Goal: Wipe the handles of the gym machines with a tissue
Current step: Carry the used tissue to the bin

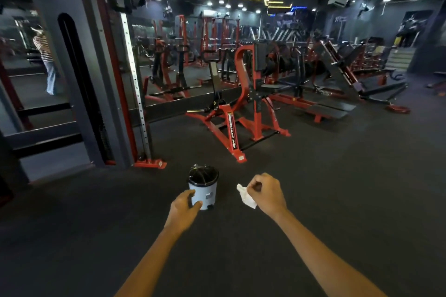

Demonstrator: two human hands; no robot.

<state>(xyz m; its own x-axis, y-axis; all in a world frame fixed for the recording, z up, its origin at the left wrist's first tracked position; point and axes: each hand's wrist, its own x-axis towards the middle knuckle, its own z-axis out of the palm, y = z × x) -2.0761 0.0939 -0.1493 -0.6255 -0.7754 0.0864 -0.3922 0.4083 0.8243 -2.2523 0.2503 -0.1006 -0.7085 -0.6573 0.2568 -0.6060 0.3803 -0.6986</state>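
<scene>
While both arms reach out over the dark rubber floor [337, 188], the right hand [265, 194] pinches a crumpled white tissue [246, 196], and the left hand [184, 208] hangs loosely curled, holding nothing, in front of a small grey pedal bin [205, 187] (black liner inside). Beyond stands a red plate-loaded machine [241, 113], its frame lettered "AN FITNESS".

Your left hand [184, 208] covers the lower left side of the bin [204, 188], so you can't tell whether it touches it. Part of the tissue [246, 196] is buried in your right hand [265, 194]. The sticker on the bin is too small to read. Both your forearms run off the bottom edge. The far machines [362, 60] blur into the dark.
</scene>
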